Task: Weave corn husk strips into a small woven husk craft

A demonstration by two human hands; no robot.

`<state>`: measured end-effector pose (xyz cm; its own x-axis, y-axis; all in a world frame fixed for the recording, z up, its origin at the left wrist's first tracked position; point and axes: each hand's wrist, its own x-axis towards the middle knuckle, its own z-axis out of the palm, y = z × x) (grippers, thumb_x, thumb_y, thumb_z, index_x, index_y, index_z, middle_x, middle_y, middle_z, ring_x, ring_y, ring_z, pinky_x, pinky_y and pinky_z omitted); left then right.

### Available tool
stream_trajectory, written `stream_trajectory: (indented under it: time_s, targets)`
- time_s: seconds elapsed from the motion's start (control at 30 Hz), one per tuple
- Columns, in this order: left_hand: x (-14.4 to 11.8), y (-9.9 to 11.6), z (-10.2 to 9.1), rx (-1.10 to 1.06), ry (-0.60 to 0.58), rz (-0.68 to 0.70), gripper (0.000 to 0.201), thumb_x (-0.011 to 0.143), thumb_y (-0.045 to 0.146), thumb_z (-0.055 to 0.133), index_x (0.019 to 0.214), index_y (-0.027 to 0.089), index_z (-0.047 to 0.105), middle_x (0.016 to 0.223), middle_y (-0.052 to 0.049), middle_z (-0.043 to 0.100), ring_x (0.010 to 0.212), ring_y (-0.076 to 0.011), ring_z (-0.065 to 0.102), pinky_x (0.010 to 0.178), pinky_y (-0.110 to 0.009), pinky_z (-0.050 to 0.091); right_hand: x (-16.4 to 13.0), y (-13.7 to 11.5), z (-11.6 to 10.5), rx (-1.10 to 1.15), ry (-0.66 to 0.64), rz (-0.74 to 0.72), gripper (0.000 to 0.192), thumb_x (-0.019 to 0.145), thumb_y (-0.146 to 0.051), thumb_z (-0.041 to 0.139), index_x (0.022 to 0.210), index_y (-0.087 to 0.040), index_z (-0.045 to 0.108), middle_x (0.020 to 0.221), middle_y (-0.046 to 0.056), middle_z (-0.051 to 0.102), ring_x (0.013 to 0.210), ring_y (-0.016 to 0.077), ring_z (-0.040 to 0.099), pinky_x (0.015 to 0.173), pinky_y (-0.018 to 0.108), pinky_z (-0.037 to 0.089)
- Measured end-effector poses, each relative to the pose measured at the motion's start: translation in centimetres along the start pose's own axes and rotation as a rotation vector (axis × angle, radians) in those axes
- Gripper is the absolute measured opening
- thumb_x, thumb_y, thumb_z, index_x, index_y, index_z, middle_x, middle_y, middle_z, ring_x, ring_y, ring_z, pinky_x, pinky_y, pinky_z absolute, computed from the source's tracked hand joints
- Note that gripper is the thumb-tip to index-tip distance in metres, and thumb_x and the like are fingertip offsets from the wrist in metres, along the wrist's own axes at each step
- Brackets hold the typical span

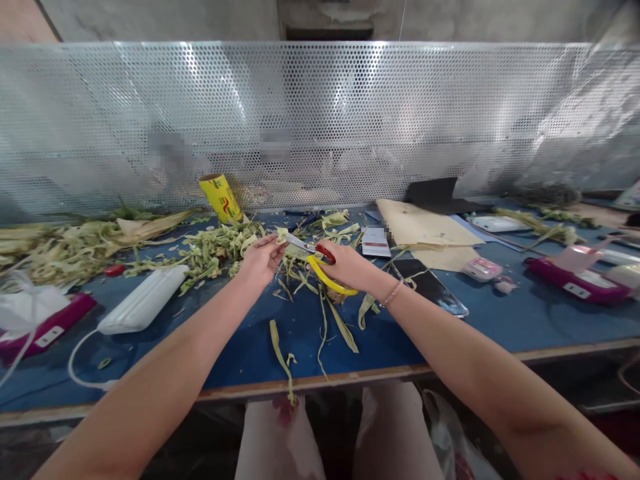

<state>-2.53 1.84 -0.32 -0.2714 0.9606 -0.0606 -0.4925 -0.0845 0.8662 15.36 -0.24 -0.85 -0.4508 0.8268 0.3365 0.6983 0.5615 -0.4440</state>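
My right hand [347,265] grips a pair of scissors [331,280] with one yellow and one red handle loop, blades pointing left. The blade tips reach a small pale green piece of dried plant [282,233] pinched in the fingers of my left hand [264,257]. Whether the blades are fully together I cannot tell. Beneath and between the hands lie loose strips of the same pale green, husk-like material. A larger heap of curled pieces [213,253] sits left of my left hand. One long strip [281,353] hangs over the table's front edge.
A yellow cardboard tube [221,198] stands tilted behind the heap. Left are a white power bank [143,300] with a cable and a magenta tissue box [65,317]. Right are a dark phone [433,288], brown paper [427,225] and a pink case [483,268]. A perforated metal screen [320,120] rises behind.
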Motion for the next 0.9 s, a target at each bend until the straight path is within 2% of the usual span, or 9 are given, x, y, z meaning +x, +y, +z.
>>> stream_trajectory:
  time_s: [0.3, 0.63, 0.77, 0.9]
  targets:
    - [0.0, -0.1, -0.2, 0.011, -0.019, 0.02, 0.015, 0.063, -0.001, 0.06, 0.063, 0.013, 0.055, 0.053, 0.001, 0.06, 0.051, -0.0067, 0.059, 0.051, -0.015, 0.045, 0.0, 0.0, -0.3, 0.008, -0.02, 0.057, 0.033, 0.078, -0.037, 0.049, 0.105, -0.018, 0.053, 0.076, 0.004, 0.06, 0.061, 0.0128, 0.051, 0.054, 0.021, 0.033]
    - [-0.2, 0.3, 0.1, -0.003, -0.004, -0.003, 0.015, 0.068, -0.003, 0.055, 0.061, 0.011, 0.057, 0.055, -0.001, 0.061, 0.055, -0.007, 0.06, 0.05, -0.014, 0.043, 0.2, 0.5, -0.5, -0.13, 0.035, 0.061, 0.032, 0.082, -0.042, 0.045, 0.102, -0.019, 0.053, 0.081, 0.006, 0.064, 0.072, 0.0179, 0.059, 0.058, 0.023, 0.034]
    - [-0.2, 0.4, 0.1, 0.006, -0.042, -0.001, 0.011, 0.067, 0.0, 0.058, 0.062, 0.011, 0.058, 0.054, 0.0, 0.059, 0.053, -0.0054, 0.057, 0.05, -0.014, 0.042, 0.1, 0.6, -0.6, -0.183, 0.087, 0.123, 0.035, 0.083, -0.041, 0.044, 0.108, -0.018, 0.048, 0.086, 0.009, 0.065, 0.075, 0.0203, 0.06, 0.058, 0.024, 0.034]
    - [-0.1, 0.4, 0.0, 0.023, -0.101, 0.006, 0.008, 0.064, 0.004, 0.063, 0.061, 0.01, 0.06, 0.053, 0.001, 0.058, 0.05, -0.004, 0.054, 0.051, -0.014, 0.041, 0.3, 1.1, -0.3, -0.221, 0.074, 0.174, 0.034, 0.083, -0.042, 0.043, 0.105, -0.017, 0.048, 0.086, 0.01, 0.065, 0.076, 0.0222, 0.061, 0.058, 0.025, 0.034]
